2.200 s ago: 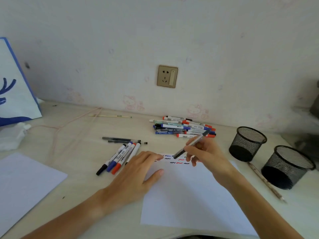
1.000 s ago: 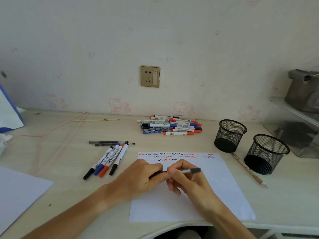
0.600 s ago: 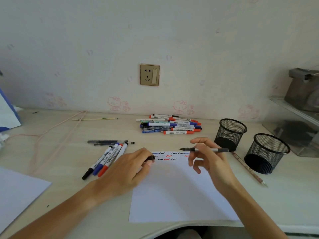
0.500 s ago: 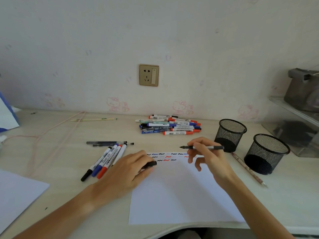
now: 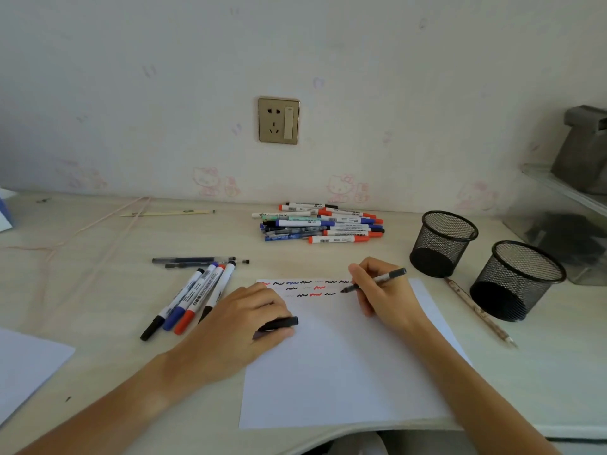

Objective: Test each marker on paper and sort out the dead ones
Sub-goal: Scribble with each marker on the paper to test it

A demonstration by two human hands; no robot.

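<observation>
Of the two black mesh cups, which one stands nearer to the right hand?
The left cup, the one farther back toward the wall. It stands just beyond the right hand; the other cup stands farther right, past the pencil.

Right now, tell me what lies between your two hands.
In the head view, only paper with test squiggles lies between the left hand, gripping a black cap, and the right hand.

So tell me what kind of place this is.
Probably a desk in a home, perhaps a child's room. The pale desk stands against a wall with cartoon cat stickers and a wall socket, and two mesh pen cups stand beside a pile of markers.
</observation>
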